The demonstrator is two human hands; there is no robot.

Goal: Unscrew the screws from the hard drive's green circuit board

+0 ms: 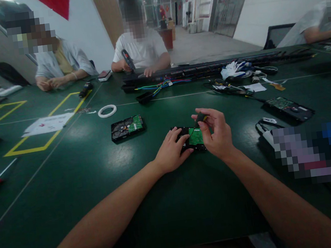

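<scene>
Pinched between the thumb and fingers of the person's right hand [218, 133] is a small screwdriver with a stubby dark grip and a yellow mark [200, 118], its thin shaft slanting down and to the left. Below it is a black rectangular hard drive with a bright green circuit board [196, 137], lying flat on the dark green tabletop [139, 207]; the board shows toward its right end, with a small white label near the upper edge, while the left end is dark and largely hidden by fingers. It sits between the two hands, under the fingers of the left and just beside and partly behind the right. Spread rather than closed, the left hand [171, 151] lies over the drive's left end, fingertips touching its upper face and thumb reaching along the near edge. On the right, the curled grip leaves no gap around the screwdriver's handle; whether the tip meets a screw is too small to tell. To the left, well apart, lies a second black hard drive with a green board and a round grey section [127, 128].
</scene>
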